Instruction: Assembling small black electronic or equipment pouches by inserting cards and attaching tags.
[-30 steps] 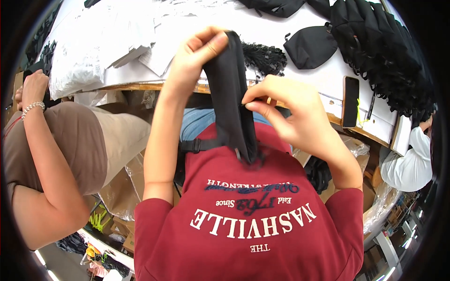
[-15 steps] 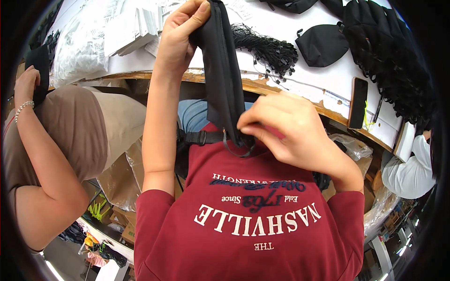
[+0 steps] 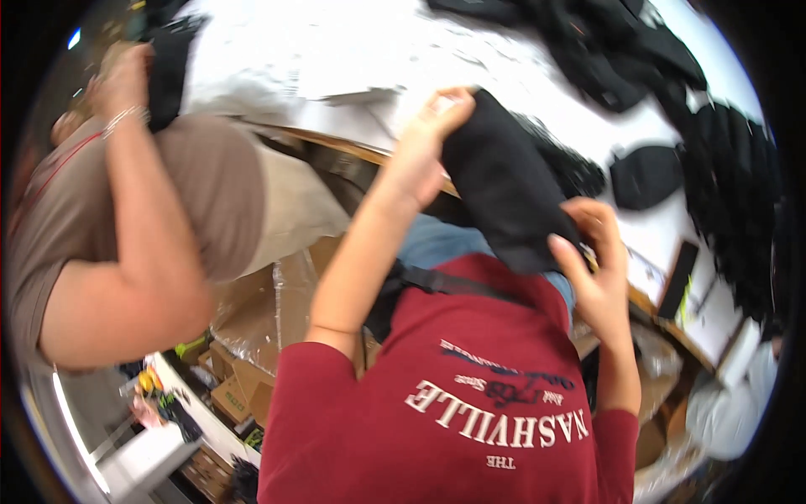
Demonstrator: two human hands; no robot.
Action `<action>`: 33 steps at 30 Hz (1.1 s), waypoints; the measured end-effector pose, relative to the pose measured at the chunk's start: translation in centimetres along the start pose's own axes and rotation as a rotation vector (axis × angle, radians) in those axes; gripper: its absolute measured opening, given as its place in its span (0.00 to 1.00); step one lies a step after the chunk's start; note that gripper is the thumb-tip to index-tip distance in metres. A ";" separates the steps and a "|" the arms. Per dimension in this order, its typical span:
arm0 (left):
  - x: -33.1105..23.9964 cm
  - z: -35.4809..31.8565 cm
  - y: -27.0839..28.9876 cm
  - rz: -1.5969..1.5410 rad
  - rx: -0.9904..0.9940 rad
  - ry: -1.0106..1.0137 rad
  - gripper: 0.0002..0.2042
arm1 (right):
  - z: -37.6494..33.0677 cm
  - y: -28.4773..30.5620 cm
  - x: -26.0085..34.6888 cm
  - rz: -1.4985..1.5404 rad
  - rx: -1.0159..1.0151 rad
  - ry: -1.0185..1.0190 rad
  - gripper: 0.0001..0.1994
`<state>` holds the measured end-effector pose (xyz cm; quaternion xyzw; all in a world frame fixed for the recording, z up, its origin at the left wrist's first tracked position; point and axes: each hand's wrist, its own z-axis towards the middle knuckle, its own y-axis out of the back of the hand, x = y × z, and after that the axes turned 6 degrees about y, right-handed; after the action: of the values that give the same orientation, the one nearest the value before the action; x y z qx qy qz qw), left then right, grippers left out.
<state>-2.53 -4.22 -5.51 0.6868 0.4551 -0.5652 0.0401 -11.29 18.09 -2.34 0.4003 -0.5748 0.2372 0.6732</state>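
A long black fabric pouch point(image 3: 508, 181) is stretched slantwise between my hands, above my lap and the table's near edge. My left hand point(image 3: 432, 139) pinches its far upper corner between thumb and fingers. At the lower right end, my right hand point(image 3: 600, 265) grips the pouch with the thumb in front and the fingers curled round its edge. A small yellowish bit shows beside those fingers, too blurred to name. The pouch's broad, smooth face is turned upward.
On the white table point(image 3: 361, 55) lie a bundle of black cords point(image 3: 575, 168), a black rounded pouch point(image 3: 646, 176), a heap of black pouches point(image 3: 730, 193) and a dark phone point(image 3: 678, 277). A co-worker point(image 3: 185, 193) sits close on my left. Cardboard boxes point(image 3: 243, 391) stand below.
The view has swung left. The pouch has turned from its narrow zipped edge to its broad face. My right hand has moved from beside the lower end to a grip on it.
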 end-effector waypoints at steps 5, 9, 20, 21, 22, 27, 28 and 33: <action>-1.1 -3.9 2.5 0.605 0.448 -0.192 0.43 | -0.2 3.0 -2.6 0.831 -0.016 -0.520 0.19; -1.6 -5.3 1.5 1.032 0.230 -0.563 0.26 | 0.5 2.8 -3.6 0.917 0.259 -0.638 0.18; 1.2 -5.4 -0.8 0.499 0.032 -0.317 0.22 | 1.7 1.5 -2.0 0.076 -0.060 0.322 0.22; 1.2 -5.0 -0.5 0.495 0.045 -0.311 0.22 | 1.7 1.9 -2.1 0.079 -0.059 0.334 0.20; 1.1 -4.8 0.1 0.513 0.164 -0.403 0.19 | 1.7 2.4 -2.3 0.091 -0.045 0.350 0.19; 1.4 -5.0 1.3 0.560 0.263 -0.446 0.17 | 1.8 4.8 -0.8 -0.118 0.123 0.296 0.16; 1.6 -5.2 0.9 0.564 0.246 -0.389 0.16 | 1.7 5.2 -0.5 -0.161 0.162 0.292 0.17; 2.2 -4.6 0.8 0.560 0.387 -0.331 0.12 | 0.7 6.8 0.4 -0.209 0.325 0.009 0.20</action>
<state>1.27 -0.73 -6.03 0.6788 0.1218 -0.7114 0.1354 -16.93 21.32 -0.14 0.5603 -0.4810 0.2576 0.6232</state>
